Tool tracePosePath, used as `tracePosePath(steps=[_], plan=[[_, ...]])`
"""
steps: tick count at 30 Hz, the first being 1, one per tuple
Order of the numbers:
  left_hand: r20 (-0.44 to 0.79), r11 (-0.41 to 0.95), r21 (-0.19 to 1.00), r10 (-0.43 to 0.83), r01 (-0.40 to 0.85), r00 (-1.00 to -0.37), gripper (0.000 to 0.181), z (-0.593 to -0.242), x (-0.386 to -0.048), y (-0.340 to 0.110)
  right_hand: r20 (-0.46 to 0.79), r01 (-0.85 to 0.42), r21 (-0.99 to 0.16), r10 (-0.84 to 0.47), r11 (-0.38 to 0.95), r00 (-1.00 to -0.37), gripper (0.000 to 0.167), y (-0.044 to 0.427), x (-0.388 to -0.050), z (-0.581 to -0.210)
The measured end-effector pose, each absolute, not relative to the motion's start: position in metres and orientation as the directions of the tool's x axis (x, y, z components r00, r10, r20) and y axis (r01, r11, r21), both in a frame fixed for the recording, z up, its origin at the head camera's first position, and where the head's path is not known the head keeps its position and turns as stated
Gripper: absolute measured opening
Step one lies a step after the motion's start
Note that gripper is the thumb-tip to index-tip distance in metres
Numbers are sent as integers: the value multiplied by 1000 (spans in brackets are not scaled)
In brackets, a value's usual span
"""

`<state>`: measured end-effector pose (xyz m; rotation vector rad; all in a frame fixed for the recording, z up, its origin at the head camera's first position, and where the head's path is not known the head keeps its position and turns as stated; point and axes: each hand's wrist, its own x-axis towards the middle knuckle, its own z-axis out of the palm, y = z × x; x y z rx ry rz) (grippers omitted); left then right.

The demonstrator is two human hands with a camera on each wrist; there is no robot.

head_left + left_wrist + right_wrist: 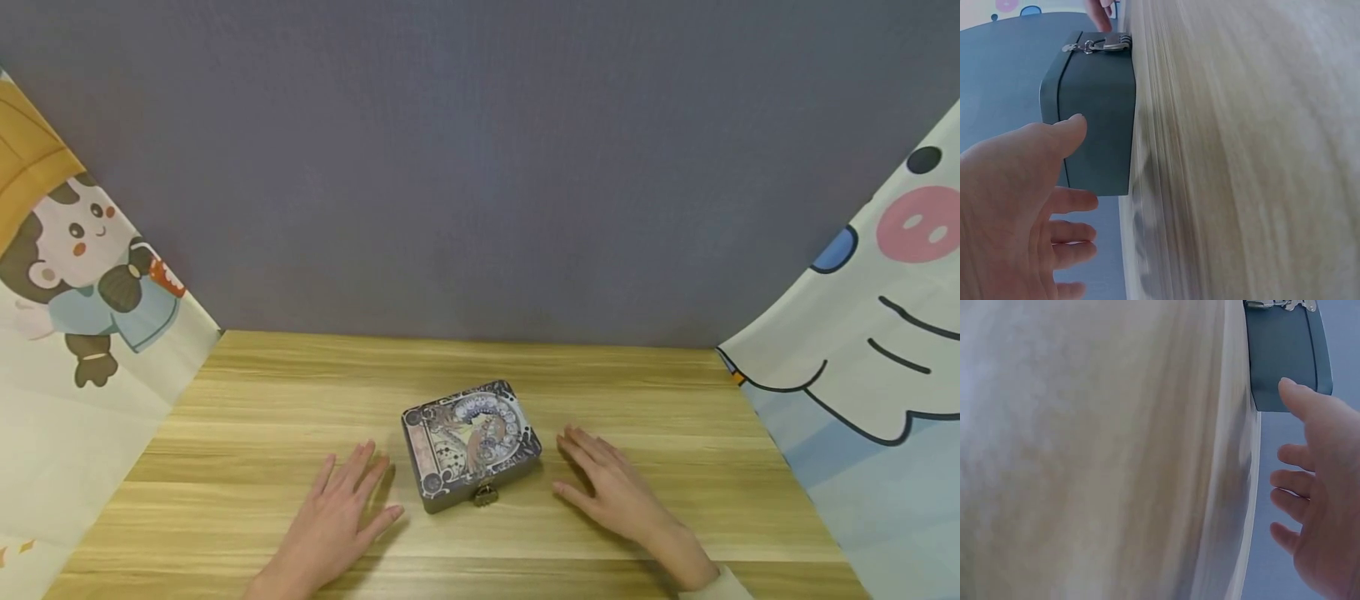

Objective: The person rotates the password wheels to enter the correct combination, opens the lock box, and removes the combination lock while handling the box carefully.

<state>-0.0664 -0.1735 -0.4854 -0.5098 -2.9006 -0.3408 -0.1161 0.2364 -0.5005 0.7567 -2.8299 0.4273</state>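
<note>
A dark rectangular box (pixel 472 442) with an ornate printed lid lies closed on the table, turned at a slight angle. At its front hangs a small combination padlock (pixel 1116 42) on a metal clasp (pixel 1088 47). My left hand (pixel 333 517) is just left of the box, fingers spread and relaxed, holding nothing. On the other side, my right hand (pixel 618 496) stays a little apart from the box, its fingers loosely extended. Neither hand appears to touch the box in the head view. What the box contains is hidden.
The wood-grain table (pixel 300 392) runs back to a grey-blue partition (pixel 465 167). Cartoon-printed cloth (pixel 150 392) hangs along the left, and another printed cloth (pixel 847 350) along the right.
</note>
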Motion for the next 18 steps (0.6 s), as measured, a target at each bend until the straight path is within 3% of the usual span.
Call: tracePosePath(steps=[18], plan=[[195, 900, 176, 365, 398, -910, 67, -486, -64, -173, 204, -526, -223, -488, 821, -848, 66, 234, -113, -499]])
